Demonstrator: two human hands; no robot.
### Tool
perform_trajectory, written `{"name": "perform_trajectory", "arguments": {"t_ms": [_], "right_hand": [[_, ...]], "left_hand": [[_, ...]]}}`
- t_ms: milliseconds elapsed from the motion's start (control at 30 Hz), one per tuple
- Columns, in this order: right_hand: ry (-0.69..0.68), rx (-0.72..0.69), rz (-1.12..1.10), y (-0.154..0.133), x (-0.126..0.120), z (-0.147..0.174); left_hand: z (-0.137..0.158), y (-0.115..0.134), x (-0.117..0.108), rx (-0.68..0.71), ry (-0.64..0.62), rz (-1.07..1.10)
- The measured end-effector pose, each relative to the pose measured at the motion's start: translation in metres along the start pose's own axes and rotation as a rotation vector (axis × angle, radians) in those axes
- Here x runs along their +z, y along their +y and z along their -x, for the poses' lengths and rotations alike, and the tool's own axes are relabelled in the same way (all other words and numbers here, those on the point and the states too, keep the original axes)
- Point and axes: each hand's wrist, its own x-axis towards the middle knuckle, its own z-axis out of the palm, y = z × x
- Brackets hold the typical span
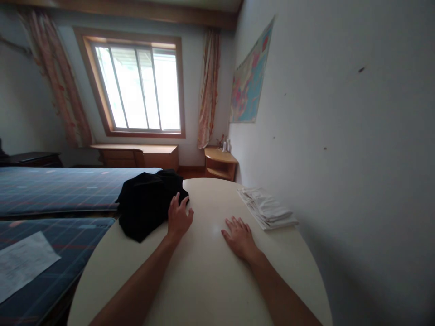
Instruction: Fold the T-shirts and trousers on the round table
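Note:
A crumpled black cloth (146, 203), perhaps a garment, lies on the left part of the round cream table (207, 280) and hangs over its edge. My left hand (180, 218) is at the right side of this cloth, fingers apart and fingertips touching or just above it. Palm down, my right hand (239, 237) rests on the tabletop with its fingers spread and nothing in it. To the right of that hand is a folded white cloth (268, 208), apart from the fingers. How the black cloth is folded cannot be made out.
Two plaid mattresses (68, 190) stand left of the table, with a printed sheet of paper (27, 262) on the nearer one. A white wall (340, 181) runs close along the right. Behind are a corner shelf (220, 156), a wooden desk (156, 154) and a window (139, 90).

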Motion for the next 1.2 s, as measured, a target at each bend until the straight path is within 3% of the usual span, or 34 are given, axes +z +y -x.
{"name": "perform_trajectory", "arguments": {"t_ms": [133, 300, 533, 867, 1000, 1200], "right_hand": [[-0.004, -0.005, 0.005, 0.0, -0.002, 0.001], [-0.014, -0.001, 0.002, -0.002, -0.004, 0.003], [-0.017, 0.015, 0.004, -0.004, -0.005, 0.004], [-0.007, 0.007, 0.011, 0.0, 0.0, 0.002], [-0.013, 0.004, 0.005, -0.001, -0.001, 0.002], [0.017, -0.02, -0.023, 0.002, 0.001, 0.001]], "left_hand": [[-0.038, -0.017, -0.024, -0.155, 0.141, -0.086], [-0.052, -0.046, -0.045, -0.186, 0.105, -0.217], [-0.052, -0.065, -0.041, -0.23, -0.057, -0.325], [-0.053, -0.075, -0.045, -0.212, 0.021, -0.318], [-0.056, -0.057, -0.048, -0.077, 0.112, -0.246], [-0.058, -0.001, -0.066, 0.343, 0.213, 0.076]]}}
